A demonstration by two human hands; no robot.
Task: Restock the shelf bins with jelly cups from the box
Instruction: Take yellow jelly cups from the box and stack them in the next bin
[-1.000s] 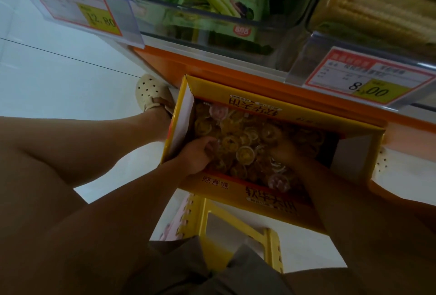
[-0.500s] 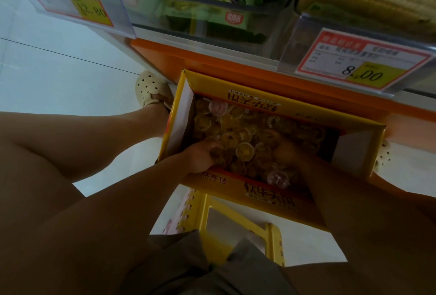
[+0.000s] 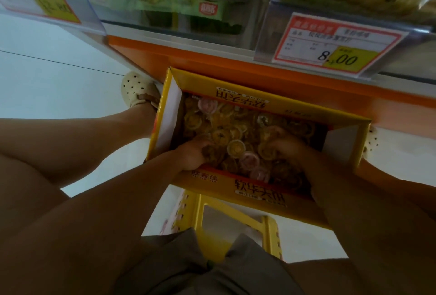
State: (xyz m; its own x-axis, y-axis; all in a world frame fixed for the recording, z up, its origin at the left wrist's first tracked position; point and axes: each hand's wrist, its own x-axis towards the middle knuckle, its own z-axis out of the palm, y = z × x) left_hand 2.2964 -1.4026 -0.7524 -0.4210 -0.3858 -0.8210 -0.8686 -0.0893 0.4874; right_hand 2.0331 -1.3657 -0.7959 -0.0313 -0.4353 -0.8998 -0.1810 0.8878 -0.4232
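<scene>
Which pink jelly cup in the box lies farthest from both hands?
The pink cup at the box's far wall, toward its left corner; the other two pink cups lie between the left hand and right hand.

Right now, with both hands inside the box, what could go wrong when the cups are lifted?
The left hand and right hand dig into loose jelly cups in the box; overfull handfuls may spill some onto the floor. The price tag juts out above the box, so rising hands could knock it.
</scene>
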